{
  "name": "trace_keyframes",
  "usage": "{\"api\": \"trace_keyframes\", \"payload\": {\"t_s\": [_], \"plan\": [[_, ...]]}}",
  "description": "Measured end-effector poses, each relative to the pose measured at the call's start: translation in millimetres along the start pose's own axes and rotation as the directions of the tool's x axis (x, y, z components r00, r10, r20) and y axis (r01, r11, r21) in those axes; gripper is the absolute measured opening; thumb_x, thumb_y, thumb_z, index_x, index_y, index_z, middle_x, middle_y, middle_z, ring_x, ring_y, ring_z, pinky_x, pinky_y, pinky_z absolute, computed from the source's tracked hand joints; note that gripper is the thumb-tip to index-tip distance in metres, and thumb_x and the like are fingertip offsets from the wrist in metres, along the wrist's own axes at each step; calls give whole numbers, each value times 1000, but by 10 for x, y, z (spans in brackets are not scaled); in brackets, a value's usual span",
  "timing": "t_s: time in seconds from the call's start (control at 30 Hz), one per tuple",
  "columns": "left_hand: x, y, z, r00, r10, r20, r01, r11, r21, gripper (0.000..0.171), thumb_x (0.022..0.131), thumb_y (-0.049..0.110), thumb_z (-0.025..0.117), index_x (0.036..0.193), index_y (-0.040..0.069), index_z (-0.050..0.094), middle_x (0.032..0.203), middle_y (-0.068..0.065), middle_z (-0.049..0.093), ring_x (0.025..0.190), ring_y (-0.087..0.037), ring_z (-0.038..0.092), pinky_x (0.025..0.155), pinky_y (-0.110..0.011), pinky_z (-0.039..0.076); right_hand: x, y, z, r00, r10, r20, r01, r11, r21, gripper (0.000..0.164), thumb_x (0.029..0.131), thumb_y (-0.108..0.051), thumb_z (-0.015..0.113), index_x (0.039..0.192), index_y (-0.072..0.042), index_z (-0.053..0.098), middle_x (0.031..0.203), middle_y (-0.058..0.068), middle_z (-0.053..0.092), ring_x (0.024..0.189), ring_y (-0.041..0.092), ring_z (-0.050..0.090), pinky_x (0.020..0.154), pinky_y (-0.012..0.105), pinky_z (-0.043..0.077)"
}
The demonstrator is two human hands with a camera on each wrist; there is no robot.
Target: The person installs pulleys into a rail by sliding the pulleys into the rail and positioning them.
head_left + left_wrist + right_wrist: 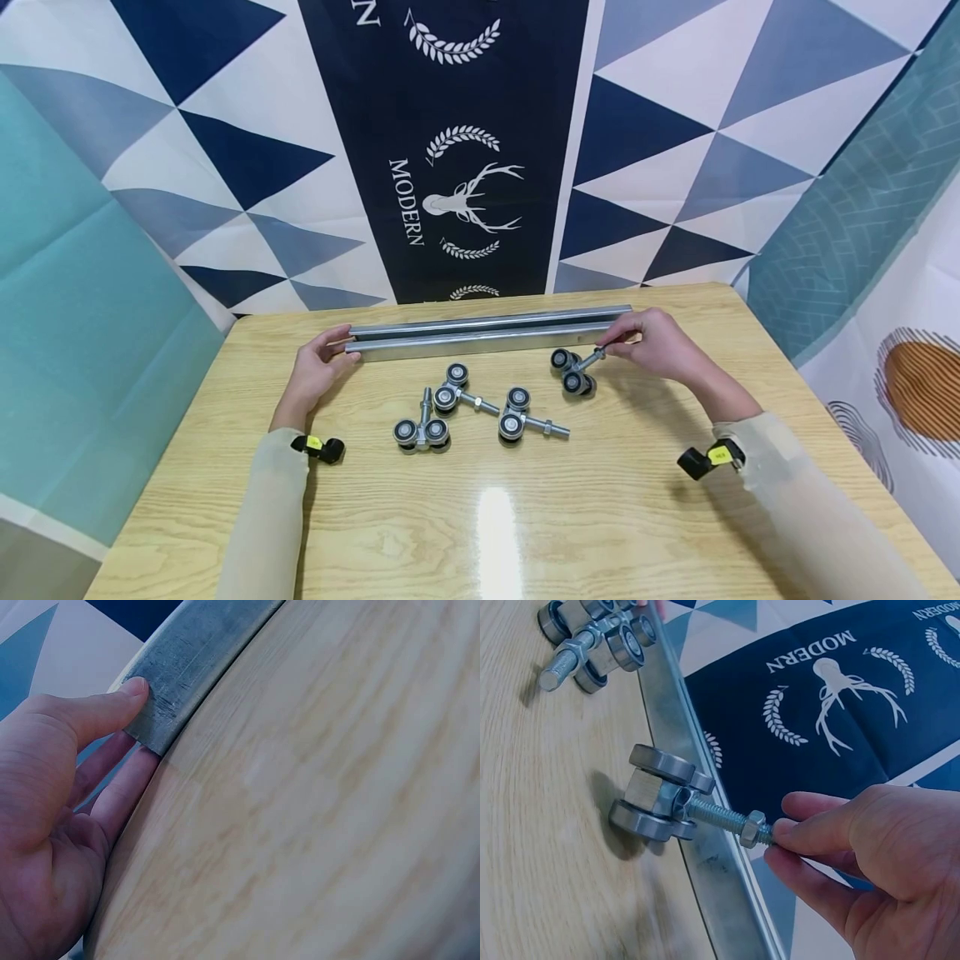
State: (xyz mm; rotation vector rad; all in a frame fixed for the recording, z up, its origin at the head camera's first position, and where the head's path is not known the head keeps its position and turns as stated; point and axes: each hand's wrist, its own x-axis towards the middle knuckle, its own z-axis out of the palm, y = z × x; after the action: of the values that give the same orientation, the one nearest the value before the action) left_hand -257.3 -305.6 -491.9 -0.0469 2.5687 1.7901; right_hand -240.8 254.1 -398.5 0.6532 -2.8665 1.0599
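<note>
A long metal channel track (480, 340) lies along the back of the table. My left hand (315, 371) holds its left end; in the left wrist view, the thumb (112, 712) presses the outer face while the other fingers reach behind the end. Between thumb and fingertips, my right hand (870, 855) pinches the threaded bolt of a roller trolley (660, 799), near its nut. That trolley's wheels (573, 372) point left, in front of the track's right part. Three similar trolleys lie nearer the middle: one on the left (422, 432), another behind it (453, 390), the third to the right (517, 417).
The wooden table (405, 533) extends toward me, with a bright reflection in front. Patterned cloth (472, 200) hangs behind its far edge. Further cloth stands at the left (90, 333) and right sides.
</note>
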Motion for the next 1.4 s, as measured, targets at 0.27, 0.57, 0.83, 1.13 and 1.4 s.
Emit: {"api": "trace_keyframes", "payload": {"t_s": [0.27,0.57,0.83,1.13,1.4], "plan": [[7,-18,-3,1000,20,1,-20,1000,-4,64,110,4,70,170,4,48,174,-24,49,159,-43,49,97,3,45,11,-46,-43,1000,-1,-12,1,1000,19,11,97,5,83,106,1,88,109,23,84,95,21,75,72,18,56],[15,-23,5,1000,18,-2,-18,1000,8,63,110,6,71,169,5,49,173,-25,50,158,-42,50,99,2,44,0,-82,-17,999,-48,-12,49,997,56,12,98,6,82,106,-1,88,109,18,85,93,0,72,78,15,61],[25,-21,10,1000,14,-5,-14,1000,-7,63,110,4,71,169,5,50,173,-23,51,157,-40,50,98,3,45,10,-97,26,996,-92,20,90,994,68,14,98,9,79,103,-1,88,108,16,86,95,-5,73,81,13,63],[22,-27,7,1000,18,-11,-18,1000,2,63,110,5,71,169,5,49,172,-23,52,156,-40,51,98,3,46,-1,-121,14,999,-32,9,32,999,38,15,100,3,81,113,-1,87,111,17,86,95,7,74,80,14,61],[19,-25,17,1000,20,-6,-20,1000,13,64,110,6,72,169,4,49,174,-24,49,157,-40,51,100,1,46,-10,-194,0,987,151,-46,-145,983,113,26,107,-17,77,122,3,83,114,24,84,82,13,76,67,22,59]]}}
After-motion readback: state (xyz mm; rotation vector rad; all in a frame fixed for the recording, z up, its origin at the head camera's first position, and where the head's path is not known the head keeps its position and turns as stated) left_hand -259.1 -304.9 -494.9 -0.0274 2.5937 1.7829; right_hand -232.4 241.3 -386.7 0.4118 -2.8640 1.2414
